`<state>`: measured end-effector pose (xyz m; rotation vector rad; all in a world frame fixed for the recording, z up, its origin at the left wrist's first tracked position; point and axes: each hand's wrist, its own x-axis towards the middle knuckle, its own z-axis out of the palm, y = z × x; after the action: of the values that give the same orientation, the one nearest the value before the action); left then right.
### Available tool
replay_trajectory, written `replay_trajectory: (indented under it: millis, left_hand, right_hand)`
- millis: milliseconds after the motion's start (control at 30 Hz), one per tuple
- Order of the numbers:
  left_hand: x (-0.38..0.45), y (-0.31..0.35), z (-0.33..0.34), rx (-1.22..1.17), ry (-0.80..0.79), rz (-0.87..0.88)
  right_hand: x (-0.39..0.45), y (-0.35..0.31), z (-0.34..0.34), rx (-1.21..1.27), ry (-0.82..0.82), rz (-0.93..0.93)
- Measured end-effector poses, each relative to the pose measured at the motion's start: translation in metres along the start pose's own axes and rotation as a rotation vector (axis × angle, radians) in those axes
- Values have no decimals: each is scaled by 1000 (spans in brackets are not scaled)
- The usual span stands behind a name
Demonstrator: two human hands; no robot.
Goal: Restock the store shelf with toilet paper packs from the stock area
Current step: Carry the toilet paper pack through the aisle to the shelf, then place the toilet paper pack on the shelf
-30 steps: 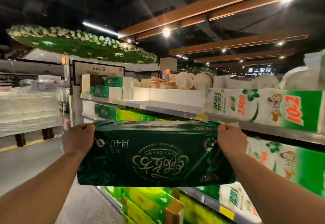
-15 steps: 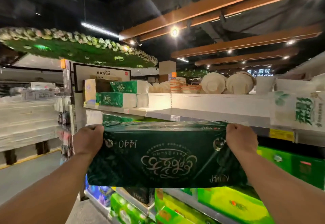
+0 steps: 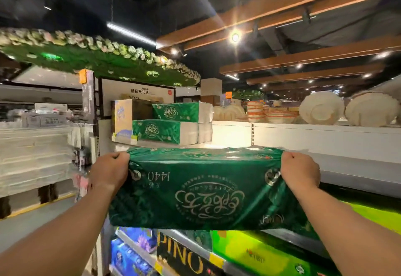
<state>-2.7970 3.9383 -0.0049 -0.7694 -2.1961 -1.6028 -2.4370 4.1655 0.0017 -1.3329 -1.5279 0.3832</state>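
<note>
I hold a long dark green toilet paper pack point(image 3: 206, 191) upside down in front of me, its print reading "1440" reversed. My left hand point(image 3: 109, 171) grips its left end and my right hand point(image 3: 300, 172) grips its right end, fingers curled into the wrapper. The pack hangs level with the front of the white top shelf point(image 3: 303, 137). Two matching green packs point(image 3: 171, 124) lie stacked at the shelf's left end, just beyond the held pack.
A yellow-and-white pack point(image 3: 122, 119) stands left of the stacked packs, with a sign board point(image 3: 138, 91) behind. White bowls point(image 3: 321, 107) line the shelf's back right. Lower shelves hold green, blue and black "PINO" packs point(image 3: 184, 256). A pallet of white goods point(image 3: 32, 156) sits across the aisle, left.
I have moved left along the shelf with the pack. The stacked green packs at the shelf's end are now nearer, and the white-and-green packs on the right have left the view.
</note>
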Motion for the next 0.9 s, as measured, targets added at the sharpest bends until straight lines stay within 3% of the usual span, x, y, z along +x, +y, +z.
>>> replay_trajectory:
  millis: [333, 467, 900]
  left_hand:
    - [225, -137, 56, -90, -92, 41]
    - [309, -174, 89, 6, -142, 83]
    - [510, -203, 146, -260, -113, 141]
  right_hand:
    - [-26, -105, 201, -66, 93, 114]
    - [-17, -147, 261, -144, 138, 99]
    - [30, -298, 381, -171, 396, 35]
